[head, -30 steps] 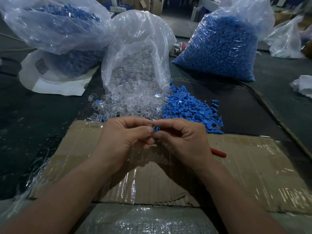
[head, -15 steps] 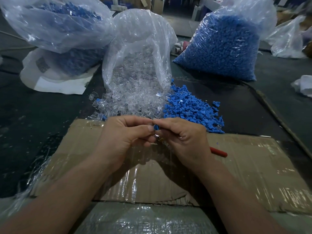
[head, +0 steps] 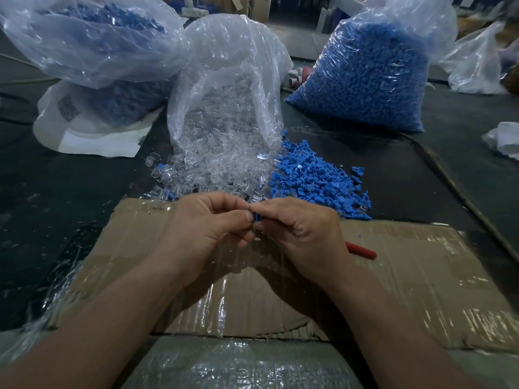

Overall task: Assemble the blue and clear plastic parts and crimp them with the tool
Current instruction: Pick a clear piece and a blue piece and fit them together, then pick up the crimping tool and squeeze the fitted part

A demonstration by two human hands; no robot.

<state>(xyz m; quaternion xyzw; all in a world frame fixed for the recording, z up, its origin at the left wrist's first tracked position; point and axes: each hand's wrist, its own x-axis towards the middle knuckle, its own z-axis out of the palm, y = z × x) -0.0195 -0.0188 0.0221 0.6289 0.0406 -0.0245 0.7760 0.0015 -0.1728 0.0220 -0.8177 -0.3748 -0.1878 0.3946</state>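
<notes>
Dim, cool, bluish light overall. Landmark: cardboard sheet (head: 421,276).
- Tape film on it throws streaky white glare, strongest along its near edge and right side.
- Broad soft shadow across its middle.
- Behind it, the clear bag (head: 224,88) sparkles with hard glints from overhead light; loose blue parts (head: 317,178) read sharp.
- Left of it, counter (head: 70,220) near black, detail lost.
- Wide-angle bowing at the edges; corners smeared.
</notes>
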